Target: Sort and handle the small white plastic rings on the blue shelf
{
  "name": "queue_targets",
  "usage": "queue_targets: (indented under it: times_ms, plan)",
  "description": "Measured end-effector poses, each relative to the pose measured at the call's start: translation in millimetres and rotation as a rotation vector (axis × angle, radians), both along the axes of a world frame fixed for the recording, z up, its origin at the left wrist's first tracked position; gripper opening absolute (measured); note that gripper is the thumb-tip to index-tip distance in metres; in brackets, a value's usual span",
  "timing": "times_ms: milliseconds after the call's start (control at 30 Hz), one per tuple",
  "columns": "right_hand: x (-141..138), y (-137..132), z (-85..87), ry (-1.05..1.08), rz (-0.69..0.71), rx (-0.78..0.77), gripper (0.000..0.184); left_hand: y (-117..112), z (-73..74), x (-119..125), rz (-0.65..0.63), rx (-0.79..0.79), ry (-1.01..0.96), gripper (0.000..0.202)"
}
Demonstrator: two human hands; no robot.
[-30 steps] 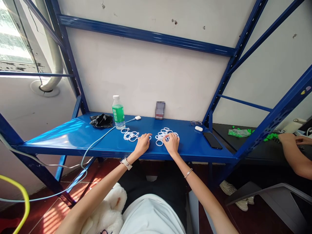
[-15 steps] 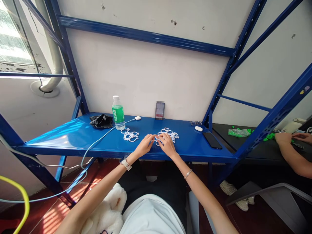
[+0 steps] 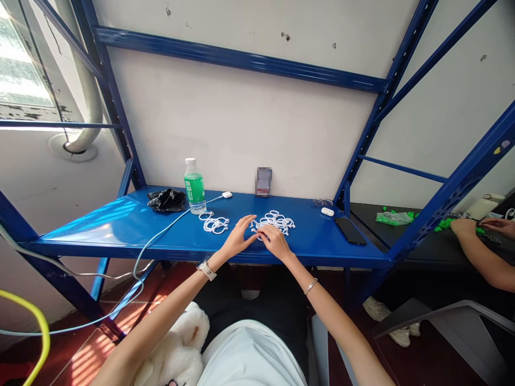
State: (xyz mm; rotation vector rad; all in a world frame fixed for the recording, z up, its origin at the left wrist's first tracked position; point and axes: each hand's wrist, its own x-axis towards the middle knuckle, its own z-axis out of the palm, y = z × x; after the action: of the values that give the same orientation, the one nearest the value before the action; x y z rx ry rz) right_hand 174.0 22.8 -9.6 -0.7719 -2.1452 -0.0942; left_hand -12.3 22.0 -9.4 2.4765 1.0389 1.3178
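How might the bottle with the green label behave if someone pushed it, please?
The bottle would probably tip if pushed near its cap, since it stands upright and is tall for its base. Once down, it could well roll, as its body looks round. Pushed low, it may slide, because the blue tabletop looks smooth and shiny.

Bright daylight from window [image 3: 20, 61] at upper left, panes blown out to near-white. Sun falling in hard stripes on red floor [image 3: 90, 343], lower left. Strong pale glare on left end of blue table [image 3: 237, 206]; thin highlights along glossy crossbeam [image 3: 241, 59]. Wall [image 3: 241, 128] in soft, even light. Deep shadow beneath table; right side dimmer. Wide-angle lens: uprights splaying, edges stretched. Upright panel [image 3: 264, 182] against wall pixelated. White loops [image 3: 277, 217] small, fine detail merging.
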Motion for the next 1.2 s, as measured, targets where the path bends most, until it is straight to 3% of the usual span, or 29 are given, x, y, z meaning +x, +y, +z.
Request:
queue_targets:
  times_ms: [267, 567, 767, 1200]
  plan:
    - [0.4, -0.5, -1.1, 0.016, 0.068, -0.057, 0.018, 2.9, -2.3, 1.0, -0.109, -0.065, -0.027, 0.043]
    - [1.1, -8.8, 7.0, 0.085, 0.032, -0.079, 0.027, 3.8, -3.8, 0.9, -0.022, -0.018, -0.015, 0.045]
    - [0.8, -6.9, 6.0, 0.038, 0.035, -0.046, 0.021, 4.1, -6.3, 0.0, 0.042, -0.032, 0.055, 0.053]
    - [-0.1, -5.4, 4.4, 0.084, -0.063, 0.025, 0.023, 5.2, -6.1, -0.1, -0.011, -0.014, 0.046, 0.047]
